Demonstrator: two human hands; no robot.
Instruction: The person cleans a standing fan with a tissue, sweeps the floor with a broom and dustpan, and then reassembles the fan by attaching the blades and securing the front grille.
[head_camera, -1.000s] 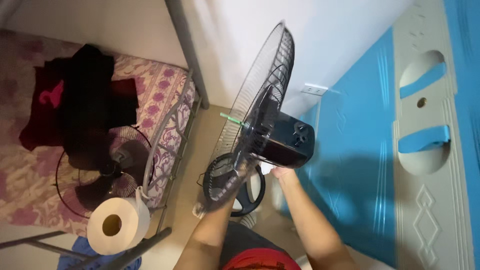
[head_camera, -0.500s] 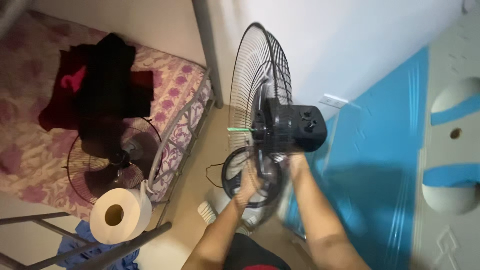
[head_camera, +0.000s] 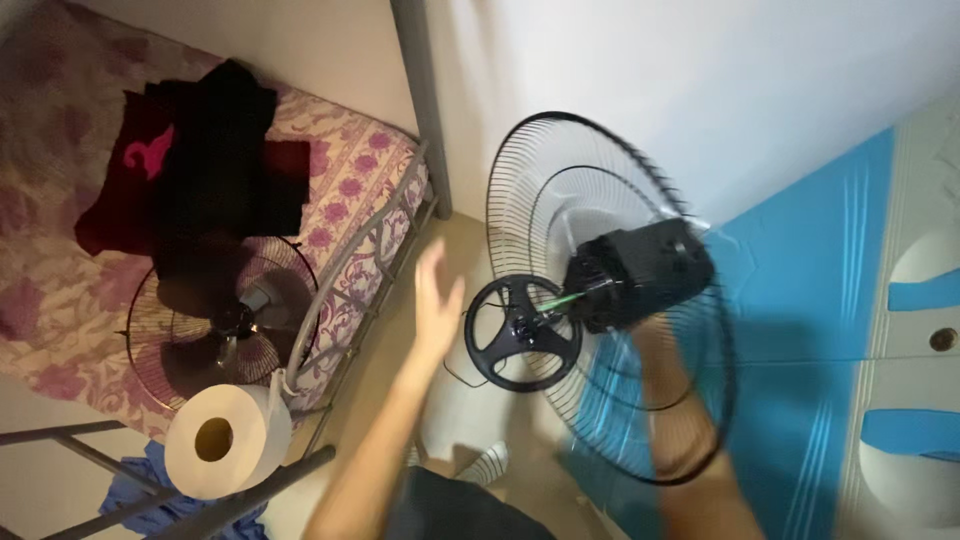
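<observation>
Fig.: fan head handled above the floor, head-camera view.

(a) Step in hand, as judged: the fan head, i.e. black motor housing w/ the wire rear grille fixed round it, is up in the air and tilted, in front of the white wall and beside the blue panel. A green shaft sticks out of the housing toward a black spoked disc; can't tell whether that disc is attached or lies on the floor behind.

(b) Left hand: wide open, fingers spread, touching nothing. It hangs free just left of the disc and grille rim.

(c) Right forearm runs up behind the grille wires to the underside of the housing. The right hand itself is hidden and motion-blurred, so its grip can't be told; it looks to be the only support.

(d) Any further move calls for a second hold, since the grille is wide and the weight sits at the housing. Approx. best spot is the rim, not the thin wires.

(e) Surroundings: a second grille w/ blades lies on the bed, next to dark clothes. A white paper roll sits on the grey bed frame.
</observation>
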